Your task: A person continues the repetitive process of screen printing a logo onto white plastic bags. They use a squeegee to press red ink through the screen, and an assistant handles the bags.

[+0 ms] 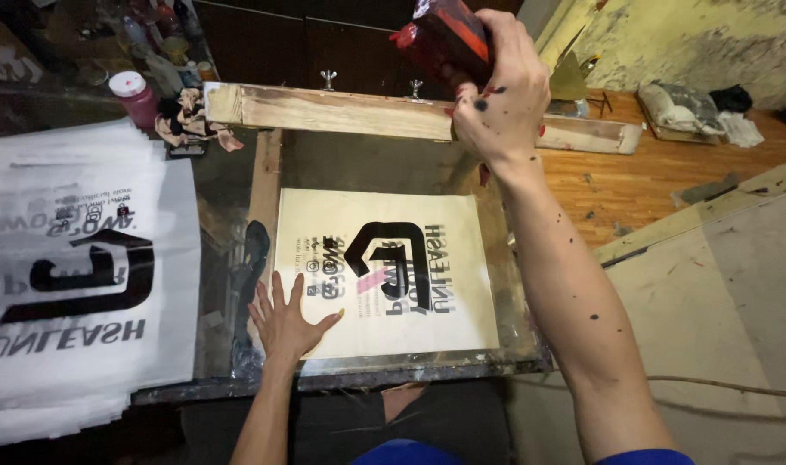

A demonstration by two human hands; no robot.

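A pale sheet printed with a bold black emblem and lettering (pixel 384 271) lies flat on a glass-topped printing bed (pixel 513 344). My left hand (pixel 285 323) presses open on the sheet's near left corner, fingers spread. My right hand (pixel 496 90), speckled with dark ink, is raised over the far side and grips a dark, red-stained block-shaped tool (pixel 445 34), the hand close to the wooden bar of the screen frame (pixel 341 112). A pink smear marks the middle of the print.
A stack of printed white sheets (pixel 74 275) lies at the left. Bottles, one with a white cap (pixel 135 95), and crumpled rags (pixel 186 120) crowd the far left. Wooden tabletop (pixel 634 181) and rags (pixel 686 108) lie at the right, a pale board (pixel 729 284) nearer.
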